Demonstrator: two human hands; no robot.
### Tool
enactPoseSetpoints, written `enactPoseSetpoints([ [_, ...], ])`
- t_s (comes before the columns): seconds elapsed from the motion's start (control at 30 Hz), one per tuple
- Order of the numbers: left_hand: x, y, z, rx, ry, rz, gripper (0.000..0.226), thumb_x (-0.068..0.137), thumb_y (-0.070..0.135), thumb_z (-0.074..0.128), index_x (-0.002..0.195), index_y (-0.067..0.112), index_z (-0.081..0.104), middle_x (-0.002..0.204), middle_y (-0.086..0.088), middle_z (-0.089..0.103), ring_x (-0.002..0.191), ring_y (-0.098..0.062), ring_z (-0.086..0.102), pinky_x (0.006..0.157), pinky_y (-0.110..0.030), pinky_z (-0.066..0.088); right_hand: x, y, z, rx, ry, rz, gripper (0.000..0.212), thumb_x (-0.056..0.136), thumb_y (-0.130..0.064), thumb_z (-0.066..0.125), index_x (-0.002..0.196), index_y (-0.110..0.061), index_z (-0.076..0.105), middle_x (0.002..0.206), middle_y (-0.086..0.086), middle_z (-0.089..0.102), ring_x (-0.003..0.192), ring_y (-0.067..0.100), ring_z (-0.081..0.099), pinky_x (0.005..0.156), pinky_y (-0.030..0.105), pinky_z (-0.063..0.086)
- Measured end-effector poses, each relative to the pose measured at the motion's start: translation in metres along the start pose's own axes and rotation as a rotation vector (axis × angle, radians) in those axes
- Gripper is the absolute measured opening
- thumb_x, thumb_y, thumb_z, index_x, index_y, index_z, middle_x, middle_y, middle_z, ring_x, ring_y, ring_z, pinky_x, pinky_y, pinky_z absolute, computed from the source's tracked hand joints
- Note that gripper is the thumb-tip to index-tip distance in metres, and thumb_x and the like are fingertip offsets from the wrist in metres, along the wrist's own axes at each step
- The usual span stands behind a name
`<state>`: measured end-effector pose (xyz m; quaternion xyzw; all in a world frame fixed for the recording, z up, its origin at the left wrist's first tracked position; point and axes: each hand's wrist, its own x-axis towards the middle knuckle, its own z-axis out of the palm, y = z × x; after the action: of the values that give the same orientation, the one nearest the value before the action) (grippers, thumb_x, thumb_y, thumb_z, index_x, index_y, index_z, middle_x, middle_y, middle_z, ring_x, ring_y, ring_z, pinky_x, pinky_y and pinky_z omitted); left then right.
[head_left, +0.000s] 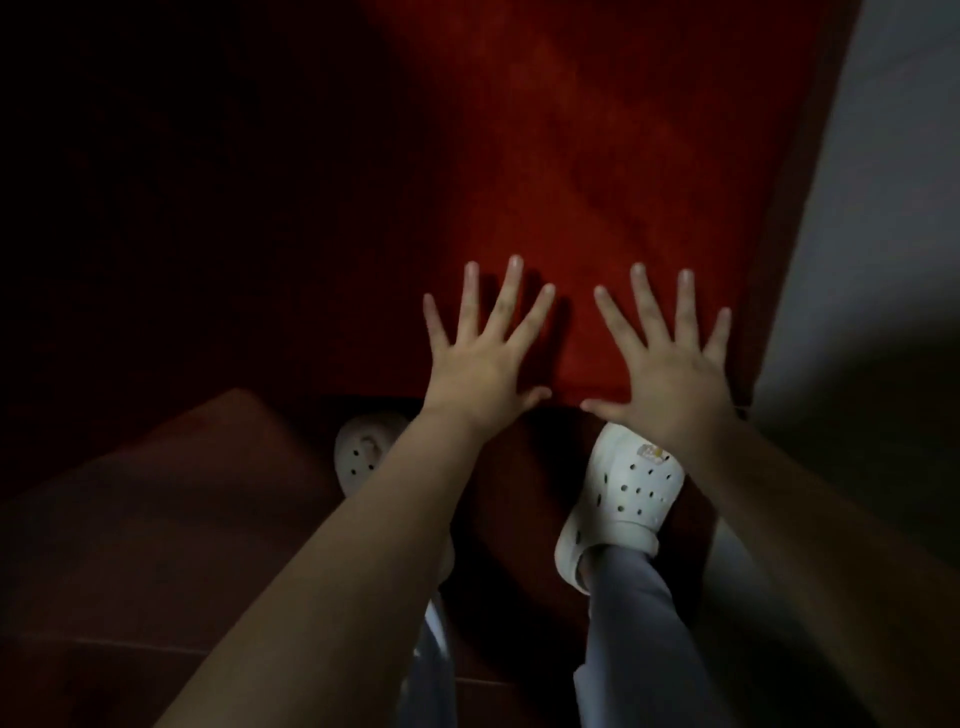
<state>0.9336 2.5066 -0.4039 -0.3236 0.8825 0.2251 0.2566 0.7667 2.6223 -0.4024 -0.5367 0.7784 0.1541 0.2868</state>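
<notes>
Reading the step: we judge this to be an opening pose, with both hands laid out flat over the red surface and no handling begun.
Left hand: back up, grip fully spread, 5 fingers straight and fanned. It holds nothing. The thumb tip lies at the near edge of the red surface.
Right hand: the same pose, mirrored. The grip is spread wide, the fingers are straight and nothing is pinched or curled round. The 2 thumbs point toward each other and stay apart.
Contact: a dark shadow sits just beside the left fingers, so we judge the hands to be on the surface or very near it. We cannot tell which.
Red surface, position: straight ahead of the person, running from beneath the hands to the top of the frame. Its near edge crosses just below the 2 thumbs and its right edge borders a pale wall. In this light we cannot tell whether it is a rug or a cover on something raised.
Clogs: the right clog and left clog are white. Both stand on the reddish-brown floor just short of the near edge, and the left one is partly behind the forearm.
Next move: we judge it calls for lowering or pressing both palms evenly, or closing the fingers on the near edge. Either way, 2 empty, open hands are ready for it.
Light: dim, and the left part of the frame is too dark to read.
</notes>
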Motion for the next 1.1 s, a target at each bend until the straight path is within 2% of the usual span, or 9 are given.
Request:
enactPoseSetpoints([
  [0.1, 0.013, -0.002, 0.027, 0.092, -0.055, -0.018, 0.127, 0.063, 0.076, 0.064, 0.147, 0.037, -0.023, 0.153, -0.006, -0.035, 0.137, -0.046, -0.03, 0.097, -0.077, -0.009, 0.013, 0.006, 0.03, -0.023, 0.007, -0.015, 0.125, 0.057, -0.081, 0.059, 0.151, -0.036, -0.01, 0.159, 0.002, -0.019, 0.143, 0.043, -0.014, 0.105, 0.074, 0.009],
  [0.3, 0.013, 0.0, 0.052, 0.282, 0.199, 0.002, 0.113, 0.069, 0.075, 0.061, 0.154, 0.031, 0.0, 0.16, -0.018, -0.003, 0.141, -0.053, -0.001, 0.097, -0.08, 0.004, 0.019, 0.002, 0.053, -0.076, 0.146, -0.005, 0.125, 0.056, -0.082, 0.056, 0.153, -0.028, -0.001, 0.16, 0.011, -0.005, 0.142, 0.049, -0.004, 0.101, 0.077, 0.011],
  [0.4, 0.007, 0.001, 0.046, 0.327, 0.262, 0.07, 0.087, 0.073, 0.057, 0.069, 0.146, 0.026, 0.033, 0.152, -0.014, 0.034, 0.137, -0.043, 0.031, 0.101, -0.074, 0.022, 0.013, -0.005, 0.048, -0.147, 0.172, 0.021, 0.121, 0.055, -0.067, 0.076, 0.151, -0.02, 0.02, 0.156, 0.018, 0.02, 0.139, 0.049, 0.021, 0.102, 0.068, 0.024],
  [0.47, 0.005, 0.008, 0.044, 0.434, 0.301, 0.174, 0.046, 0.075, 0.044, 0.071, 0.116, 0.027, 0.06, 0.118, -0.001, 0.062, 0.109, -0.024, 0.059, 0.091, -0.056, 0.049, 0.01, -0.013, 0.042, -0.214, 0.2, -0.009, 0.095, 0.05, -0.049, 0.087, 0.128, -0.014, 0.046, 0.132, 0.018, 0.049, 0.116, 0.041, 0.049, 0.094, 0.055, 0.04],
  [0.57, 0.009, 0.021, 0.037, 0.521, 0.178, 0.248, 0.009, 0.082, 0.03, 0.063, 0.09, 0.032, 0.063, 0.086, 0.012, 0.062, 0.076, -0.012, 0.061, 0.064, -0.031, 0.053, 0.003, -0.025, 0.036, -0.33, 0.164, -0.12, 0.044, 0.058, -0.036, 0.085, 0.09, -0.019, 0.058, 0.087, 0.0, 0.059, 0.078, 0.02, 0.058, 0.072, 0.034, 0.047],
  [0.67, 0.012, 0.026, 0.028, 0.588, 0.002, 0.283, 0.015, 0.093, 0.015, 0.046, 0.103, 0.021, 0.056, 0.096, 0.003, 0.062, 0.081, -0.018, 0.063, 0.058, -0.029, 0.051, -0.001, -0.027, 0.033, -0.322, 0.192, -0.198, 0.019, 0.068, -0.025, 0.078, 0.076, -0.021, 0.061, 0.072, -0.004, 0.058, 0.067, 0.014, 0.058, 0.065, 0.028, 0.048],
  [0.83, 0.017, 0.03, 0.018, 0.618, -0.058, 0.308, 0.026, 0.095, 0.0, 0.035, 0.119, 0.001, 0.045, 0.11, -0.015, 0.055, 0.093, -0.036, 0.061, 0.061, -0.036, 0.052, -0.004, -0.025, 0.018, -0.251, 0.155, -0.21, 0.021, 0.066, -0.018, 0.079, 0.079, -0.015, 0.063, 0.072, 0.001, 0.059, 0.068, 0.019, 0.059, 0.073, 0.032, 0.048],
  [1.0, 0.005, 0.029, -0.003, 0.541, -0.088, 0.301, 0.028, 0.095, -0.003, 0.03, 0.117, 0.0, 0.047, 0.107, -0.015, 0.054, 0.093, -0.036, 0.061, 0.063, -0.036, 0.054, -0.014, -0.024, -0.011, -0.145, 0.025, -0.255, 0.035, 0.065, -0.022, 0.082, 0.088, -0.007, 0.062, 0.081, 0.008, 0.059, 0.077, 0.027, 0.057, 0.08, 0.038, 0.043],
  [1.1, -0.009, 0.029, -0.029, 0.537, -0.08, 0.312, 0.028, 0.097, 0.002, 0.03, 0.118, 0.001, 0.048, 0.107, -0.013, 0.054, 0.093, -0.033, 0.061, 0.058, -0.034, 0.046, -0.029, -0.025, -0.043, -0.129, 0.001, -0.277, 0.038, 0.063, -0.025, 0.084, 0.087, -0.007, 0.061, 0.08, 0.008, 0.058, 0.077, 0.027, 0.057, 0.08, 0.038, 0.043],
])
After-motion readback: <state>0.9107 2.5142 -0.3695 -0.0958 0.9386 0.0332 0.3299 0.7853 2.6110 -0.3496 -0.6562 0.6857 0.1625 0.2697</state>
